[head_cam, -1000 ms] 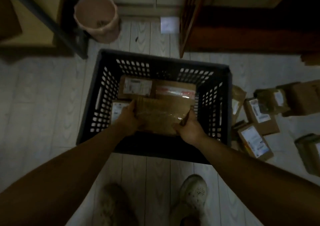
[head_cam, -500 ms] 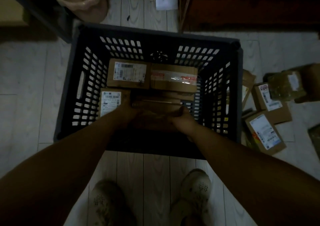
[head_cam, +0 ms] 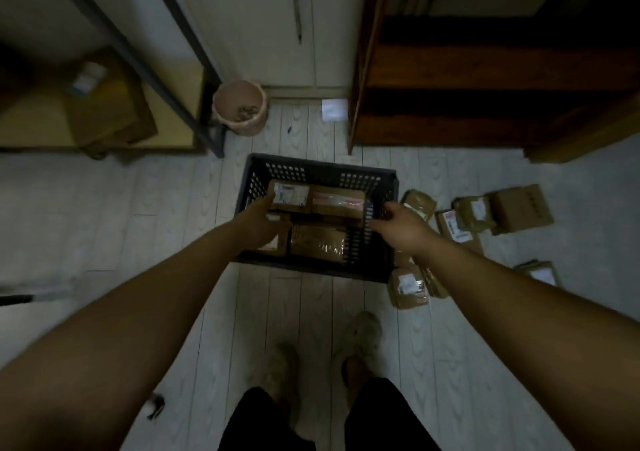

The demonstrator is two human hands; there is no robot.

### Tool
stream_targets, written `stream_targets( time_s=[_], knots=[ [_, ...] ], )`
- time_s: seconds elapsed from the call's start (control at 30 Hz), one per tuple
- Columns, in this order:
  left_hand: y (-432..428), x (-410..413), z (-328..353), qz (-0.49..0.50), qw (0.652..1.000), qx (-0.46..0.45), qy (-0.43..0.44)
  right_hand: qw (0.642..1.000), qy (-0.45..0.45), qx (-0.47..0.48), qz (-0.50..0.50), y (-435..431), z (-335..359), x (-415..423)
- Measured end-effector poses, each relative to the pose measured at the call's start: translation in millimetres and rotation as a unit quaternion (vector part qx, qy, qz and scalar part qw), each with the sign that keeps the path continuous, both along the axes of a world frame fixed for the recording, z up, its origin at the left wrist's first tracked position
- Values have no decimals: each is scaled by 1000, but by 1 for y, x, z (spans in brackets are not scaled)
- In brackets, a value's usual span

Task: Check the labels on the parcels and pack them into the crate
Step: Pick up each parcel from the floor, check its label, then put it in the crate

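A black perforated crate (head_cam: 313, 166) stands on the pale floor ahead of my feet. Inside lie several brown parcels: a labelled one (head_cam: 290, 196) at the back left, a taped one (head_cam: 337, 203) at the back right, and a brown parcel (head_cam: 317, 242) at the front. My left hand (head_cam: 258, 222) hovers over the crate's left side, covering a labelled parcel there, fingers relaxed. My right hand (head_cam: 398, 227) is over the crate's right rim, fingers loosely spread, holding nothing.
Several loose parcels (head_cam: 457, 225) lie on the floor right of the crate; one labelled parcel (head_cam: 407, 286) lies near its front right corner. A pink bin (head_cam: 239, 107) stands behind, a dark wooden shelf (head_cam: 485, 69) at the back right, a metal-framed rack (head_cam: 104, 87) on the left.
Both hands have let go of the brown parcel, which now lies in the crate's front. My head has risen, and my right hand has moved out to the right rim.
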State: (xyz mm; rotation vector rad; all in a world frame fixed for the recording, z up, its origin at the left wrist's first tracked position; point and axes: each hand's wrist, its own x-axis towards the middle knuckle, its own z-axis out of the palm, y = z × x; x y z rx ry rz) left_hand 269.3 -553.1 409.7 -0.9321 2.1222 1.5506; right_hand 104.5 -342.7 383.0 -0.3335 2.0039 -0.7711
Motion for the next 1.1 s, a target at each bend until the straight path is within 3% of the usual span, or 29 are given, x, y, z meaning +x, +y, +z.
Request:
stream_targets(
  time_s=[0.23,0.37,0.53,0.9,1.1],
  knots=[
    [47,-24,126,-99,991,-89,31,989,122,48,-63,84,142,23],
    [93,-47,184,-161,976,-128,76,982,138,58,-119,148,214,31],
    [173,-83,243,-221,958,-138,119,955,234,84,-161,239,286,33],
    [459,-162,287,-292,934,-109,175,930,258,142,-221,518,319,5],
    [553,-203,275,-333,929,-84,140,921,264,163,-236,612,325,-35]
  ],
)
